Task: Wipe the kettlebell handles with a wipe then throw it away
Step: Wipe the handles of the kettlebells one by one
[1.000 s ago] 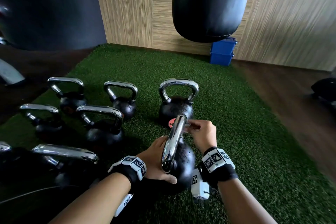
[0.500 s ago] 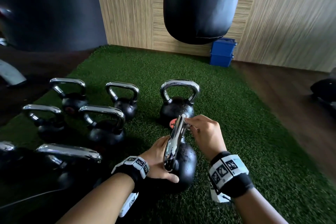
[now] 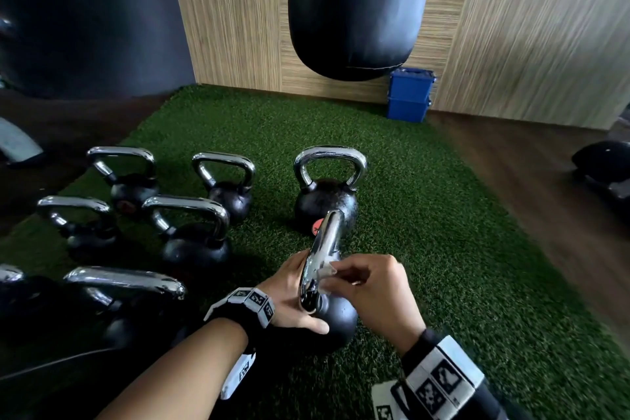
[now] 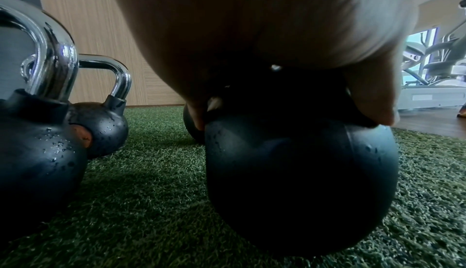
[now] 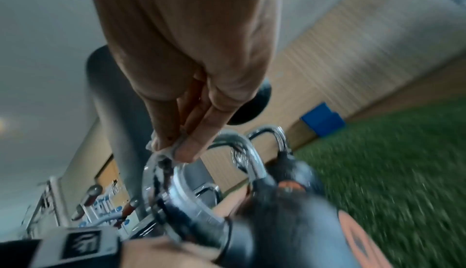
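Observation:
A black kettlebell point(image 3: 335, 320) with a chrome handle point(image 3: 322, 249) stands on the green turf just in front of me. My left hand point(image 3: 293, 303) grips its ball from the left, thumb across the front; the left wrist view shows that ball point(image 4: 300, 182) under my palm. My right hand point(image 3: 371, 286) pinches a small white wipe point(image 3: 325, 273) against the near side of the handle. In the right wrist view the fingertips point(image 5: 186, 148) press the wipe point(image 5: 161, 148) onto the chrome handle point(image 5: 161, 182).
Several more black kettlebells point(image 3: 194, 232) with chrome handles stand on the turf point(image 3: 443, 232) to the left and one point(image 3: 325, 194) just beyond. A black punching bag point(image 3: 354, 7) hangs ahead. A blue bin point(image 3: 409, 94) sits by the wooden wall; dark wood floor lies to the right.
My right hand has slid the wipe from the far top of the handle down its near side toward me. The left hand has kept its hold on the kettlebell's ball.

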The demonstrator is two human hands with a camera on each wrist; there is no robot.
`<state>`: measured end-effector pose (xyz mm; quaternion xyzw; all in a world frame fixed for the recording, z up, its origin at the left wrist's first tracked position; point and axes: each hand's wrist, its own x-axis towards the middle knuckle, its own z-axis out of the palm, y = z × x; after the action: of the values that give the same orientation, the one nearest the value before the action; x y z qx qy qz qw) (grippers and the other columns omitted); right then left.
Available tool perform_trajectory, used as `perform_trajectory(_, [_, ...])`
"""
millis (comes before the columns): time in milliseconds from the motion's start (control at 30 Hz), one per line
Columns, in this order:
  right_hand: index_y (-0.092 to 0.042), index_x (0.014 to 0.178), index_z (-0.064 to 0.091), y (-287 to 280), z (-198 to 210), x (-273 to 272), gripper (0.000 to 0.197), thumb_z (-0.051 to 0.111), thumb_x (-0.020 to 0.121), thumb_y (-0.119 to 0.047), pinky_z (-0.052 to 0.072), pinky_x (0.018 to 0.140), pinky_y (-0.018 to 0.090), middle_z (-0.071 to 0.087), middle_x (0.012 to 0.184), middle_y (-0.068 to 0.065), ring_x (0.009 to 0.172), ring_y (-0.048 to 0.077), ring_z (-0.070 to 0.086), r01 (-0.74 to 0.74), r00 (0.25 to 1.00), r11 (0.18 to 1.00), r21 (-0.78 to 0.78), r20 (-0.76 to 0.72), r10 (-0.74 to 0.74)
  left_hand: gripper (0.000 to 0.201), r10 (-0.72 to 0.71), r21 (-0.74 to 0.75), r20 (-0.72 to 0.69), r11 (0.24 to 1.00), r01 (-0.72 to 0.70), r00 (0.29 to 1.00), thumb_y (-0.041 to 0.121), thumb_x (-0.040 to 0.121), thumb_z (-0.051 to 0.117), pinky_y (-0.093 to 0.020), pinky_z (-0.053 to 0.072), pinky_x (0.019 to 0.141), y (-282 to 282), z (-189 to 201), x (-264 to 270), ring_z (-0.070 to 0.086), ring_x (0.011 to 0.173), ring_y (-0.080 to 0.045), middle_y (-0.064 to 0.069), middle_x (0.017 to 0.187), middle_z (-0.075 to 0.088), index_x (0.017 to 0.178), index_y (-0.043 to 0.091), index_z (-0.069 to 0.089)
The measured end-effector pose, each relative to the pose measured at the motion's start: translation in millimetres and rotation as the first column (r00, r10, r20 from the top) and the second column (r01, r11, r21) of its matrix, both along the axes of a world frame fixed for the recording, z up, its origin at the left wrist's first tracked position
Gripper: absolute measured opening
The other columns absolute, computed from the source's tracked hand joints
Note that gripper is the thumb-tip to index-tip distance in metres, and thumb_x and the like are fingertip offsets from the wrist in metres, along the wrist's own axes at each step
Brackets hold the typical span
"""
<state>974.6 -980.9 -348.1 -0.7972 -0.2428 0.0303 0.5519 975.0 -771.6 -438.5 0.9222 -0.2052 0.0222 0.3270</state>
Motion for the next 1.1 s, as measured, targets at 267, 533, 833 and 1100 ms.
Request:
perform_trajectory(267, [-0.016, 0.079, 0.076, -2, -22, -1, 0.029, 0.094, 0.057, -0.023, 0.062, 0.078, 0.043, 0.079, 0.079, -0.001, 0.077, 0.022, 0.076, -0.093, 0.980, 0.995, -0.029, -0.178, 0.086, 0.061, -0.006, 0.020, -0.133, 1.000, 0.009, 0.991, 0.050, 0.069, 0.085, -0.053, 0.041, 0.112, -1, -2, -4, 0.054, 0.098, -0.014, 0.009, 0.097, 0.056, 0.119, 0.034, 0.054])
perform_trajectory(533, [-0.029, 0.068, 0.069, 4, -43, 6, 0.020, 0.087, 0.073, -0.022, 0.048, 0.061, 0.008, 0.067, 0.066, -0.014, 0.061, -0.009, 0.061, -0.106, 0.987, 0.946, -0.306, 0.084, 0.138, 0.066, 0.055, 0.139, -0.137, 0.990, -0.036, 0.989, 0.051, 0.067, 0.084, -0.043, 0.037, 0.116, -5, 2, -2, 0.054, 0.102, -0.015, 0.015, 0.096, 0.049, 0.110, 0.028, 0.040])
perform_trajectory(833, [-0.009, 0.101, 0.078, 19, -32, 41, 0.022, 0.068, 0.085, 0.004, 0.039, 0.073, 0.002, 0.067, 0.108, 0.001, 0.090, 0.007, 0.059, -0.318, 0.890, 0.789, -0.526, 0.121, 0.439, 0.103, 0.083, 0.180, 0.022, 0.980, -0.085, 0.996, 0.052, 0.064, 0.093, -0.045, 0.018, 0.128, -5, -3, -2, 0.023, 0.150, -0.025, -0.003, 0.158, 0.029, 0.150, 0.028, 0.041])
perform_trajectory(1100, [-0.002, 0.107, 0.073, 23, -19, 57, 0.020, 0.066, 0.088, 0.001, 0.054, 0.085, 0.029, 0.074, 0.106, 0.009, 0.097, 0.019, 0.068, -0.461, 0.870, 0.724, -0.513, -0.097, 0.484, 0.111, 0.129, 0.274, -0.025, 0.955, -0.117, 0.991, 0.058, 0.066, 0.089, -0.038, 0.007, 0.129, -7, 2, -1, 0.010, 0.156, -0.021, 0.001, 0.165, 0.023, 0.157, 0.026, 0.034])
